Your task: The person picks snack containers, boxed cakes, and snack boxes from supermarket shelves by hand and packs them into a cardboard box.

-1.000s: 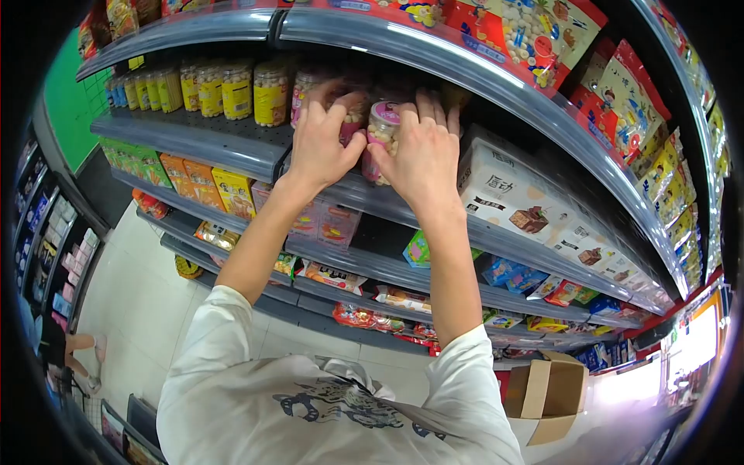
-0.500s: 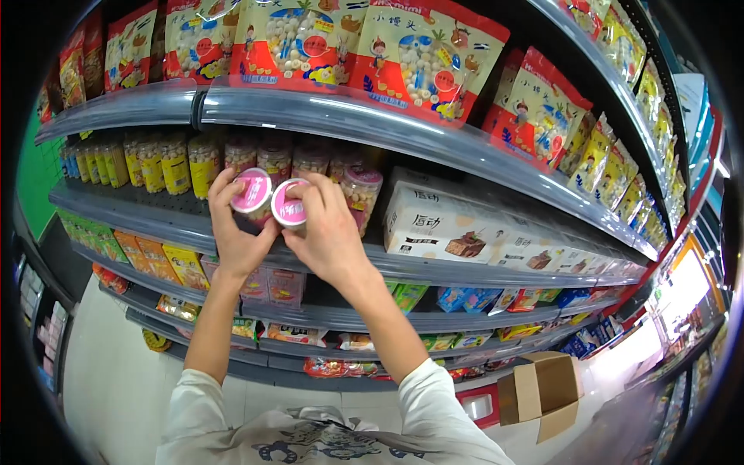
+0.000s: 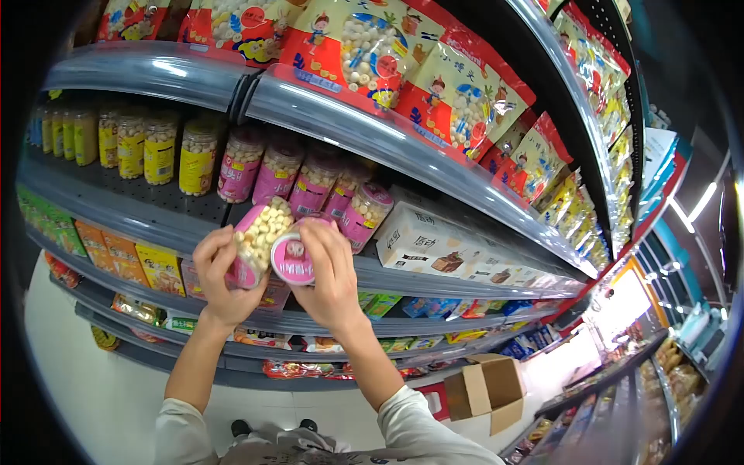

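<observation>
My left hand (image 3: pixel 221 285) is wrapped around a clear plastic jar (image 3: pixel 267 230) of small round cream-coloured snacks. This jar is tilted, with its side facing me and pink showing at its lower end. Close beside it, my right hand (image 3: pixel 335 271) grips a second jar (image 3: pixel 293 262), whose round pink lid with a white rim points toward me; its body is mostly hidden. Both jars are in front of the shelf edge. Behind them stands a row of matching pink-labelled jars (image 3: pixel 240 167).
Yellow-labelled jars (image 3: pixel 198 161) stand left on the same shelf. White printed cartons (image 3: pixel 434 244) lie to the right. Large snack bags (image 3: pixel 364 50) fill the shelf above, over a protruding clear edge strip (image 3: pixel 341 116). An open cardboard box (image 3: pixel 488 391) sits on the floor.
Both hands have drawn the two jars slightly down, away from the shelf row. The left jar has tipped so its side shows instead of its lid. My view has shifted and tilted.
</observation>
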Demonstrator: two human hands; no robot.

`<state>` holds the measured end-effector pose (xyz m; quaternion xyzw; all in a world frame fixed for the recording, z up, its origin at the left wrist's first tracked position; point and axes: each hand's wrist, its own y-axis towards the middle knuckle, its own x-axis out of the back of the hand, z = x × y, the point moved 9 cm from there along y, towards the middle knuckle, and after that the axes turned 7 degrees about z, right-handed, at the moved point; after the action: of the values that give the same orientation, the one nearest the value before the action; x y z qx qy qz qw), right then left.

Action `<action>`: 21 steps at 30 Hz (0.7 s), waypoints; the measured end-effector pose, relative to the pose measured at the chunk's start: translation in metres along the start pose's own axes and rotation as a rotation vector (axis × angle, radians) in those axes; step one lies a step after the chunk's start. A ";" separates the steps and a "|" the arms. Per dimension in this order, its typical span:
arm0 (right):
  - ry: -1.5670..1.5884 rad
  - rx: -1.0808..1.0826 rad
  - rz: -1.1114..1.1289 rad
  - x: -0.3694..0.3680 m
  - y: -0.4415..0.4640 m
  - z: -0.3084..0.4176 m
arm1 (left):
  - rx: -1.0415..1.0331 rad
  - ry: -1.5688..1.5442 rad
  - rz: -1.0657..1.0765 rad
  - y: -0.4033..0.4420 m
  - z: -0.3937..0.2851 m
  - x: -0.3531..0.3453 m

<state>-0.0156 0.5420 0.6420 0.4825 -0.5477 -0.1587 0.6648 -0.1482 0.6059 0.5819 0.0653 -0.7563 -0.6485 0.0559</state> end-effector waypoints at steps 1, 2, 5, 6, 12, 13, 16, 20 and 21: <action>-0.004 0.034 -0.011 -0.001 -0.004 0.006 | -0.035 -0.006 -0.024 -0.005 0.001 0.003; -0.007 0.064 -0.009 -0.002 -0.009 0.012 | -0.069 -0.022 -0.025 -0.014 0.003 0.003; -0.051 0.141 0.040 0.000 -0.040 0.031 | -0.190 -0.028 -0.089 -0.031 -0.014 0.013; -0.047 0.148 0.029 0.006 -0.051 0.038 | -0.212 -0.099 -0.026 -0.039 -0.022 0.015; 0.122 -0.189 0.020 0.029 -0.140 0.064 | -0.102 -0.256 0.128 -0.093 -0.080 0.030; 0.149 -0.362 0.092 0.022 -0.165 0.059 | -0.009 -0.267 0.217 -0.105 -0.087 0.025; 0.202 -0.779 0.293 0.003 -0.273 0.052 | 0.340 -0.331 0.471 -0.182 -0.099 0.005; 0.212 -1.088 0.568 0.002 -0.460 0.065 | 0.608 -0.250 0.764 -0.295 -0.120 -0.009; 0.227 -1.172 0.650 0.012 -0.504 0.073 | 0.625 -0.222 0.800 -0.322 -0.128 -0.009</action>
<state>0.0841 0.2543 0.2329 -0.1328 -0.4154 -0.1697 0.8838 -0.1088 0.4346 0.2834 -0.2846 -0.8811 -0.3225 0.1968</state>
